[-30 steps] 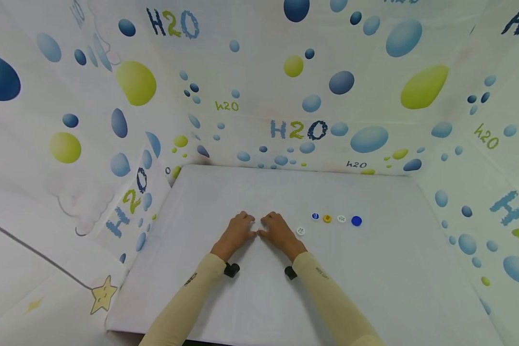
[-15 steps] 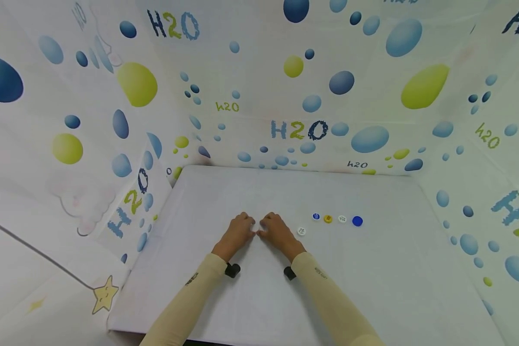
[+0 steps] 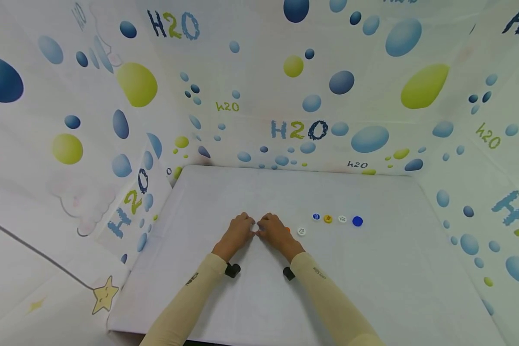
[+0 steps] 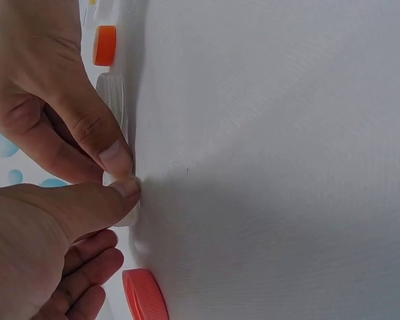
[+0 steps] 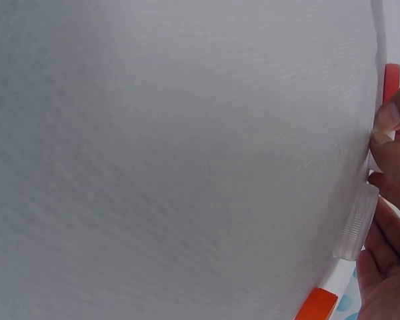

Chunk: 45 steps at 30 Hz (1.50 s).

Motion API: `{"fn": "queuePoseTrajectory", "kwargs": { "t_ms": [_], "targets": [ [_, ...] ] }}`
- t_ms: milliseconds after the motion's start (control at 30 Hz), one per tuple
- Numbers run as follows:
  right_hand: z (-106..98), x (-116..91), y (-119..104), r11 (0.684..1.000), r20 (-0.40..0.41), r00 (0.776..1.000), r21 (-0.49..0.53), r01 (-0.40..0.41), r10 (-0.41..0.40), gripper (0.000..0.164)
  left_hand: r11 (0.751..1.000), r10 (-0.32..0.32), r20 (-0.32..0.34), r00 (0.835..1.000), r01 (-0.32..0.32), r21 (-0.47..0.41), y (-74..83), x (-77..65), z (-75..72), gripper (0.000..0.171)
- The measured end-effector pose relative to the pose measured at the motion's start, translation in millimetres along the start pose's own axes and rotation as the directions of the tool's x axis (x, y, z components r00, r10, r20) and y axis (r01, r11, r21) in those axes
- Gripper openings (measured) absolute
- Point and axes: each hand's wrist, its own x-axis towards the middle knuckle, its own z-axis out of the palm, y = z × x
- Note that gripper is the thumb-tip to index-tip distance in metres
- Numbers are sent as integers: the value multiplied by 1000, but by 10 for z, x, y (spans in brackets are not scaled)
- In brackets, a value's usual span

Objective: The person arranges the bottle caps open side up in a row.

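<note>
Both hands meet near the middle of the white table [image 3: 190,298]. My left hand [image 3: 237,234] and right hand [image 3: 278,231] pinch a white bottle cap [image 4: 129,216] between their thumbs and fingers, thumb tips almost together. Their fingers hide most of it. In the left wrist view a clear ridged cap [image 4: 111,93] stands beside the right hand, with an orange cap [image 4: 105,45] beyond it. On the left hand's side lies a red cap [image 4: 145,295]. The right wrist view shows the clear cap [image 5: 357,223] close to the right fingers. From the head, the orange cap [image 3: 288,230] peeks out behind the right hand.
Right of the hands lies a white printed cap [image 3: 301,231]. Farther right, a row holds a blue-and-white cap [image 3: 316,216], a yellow cap [image 3: 327,219], another white cap [image 3: 342,219] and a blue cap [image 3: 357,221]. Patterned cloth walls [image 3: 259,62] enclose the table.
My right hand has shifted slightly left, and the orange cap behind it has come into sight. The left hand has hardly moved; the row of caps is the same.
</note>
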Motion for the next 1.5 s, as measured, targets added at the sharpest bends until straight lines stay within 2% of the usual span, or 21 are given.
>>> {"fn": "queuePoseTrajectory", "kwargs": {
  "t_ms": [367, 633, 1067, 1300, 1500],
  "targets": [
    [4, 13, -19, 1000, 13, 1000, -22, -1, 1, 31, 1000, 20, -22, 1000, -20, 14, -16, -19, -21, 33],
    [8, 20, -10, 999, 30, 999, -27, 17, -16, 33, 1000, -10, -12, 1000, 10, -15, -4, -51, -63, 34],
    [4, 28, 23, 999, -13, 999, -8, 34, -34, 28, 1000, -9, -15, 1000, 9, -29, -31, -75, -88, 32],
    [-67, 10, 13, 995, -45, 998, 87, 38, -34, 24, 999, -20, -70, 997, 18, -35, -37, -74, -69, 31],
    [-145, 24, -17, 992, -82, 996, 124, 28, -18, 22, 999, -17, -129, 992, 13, -30, -14, -33, -94, 33]
  ]
}}
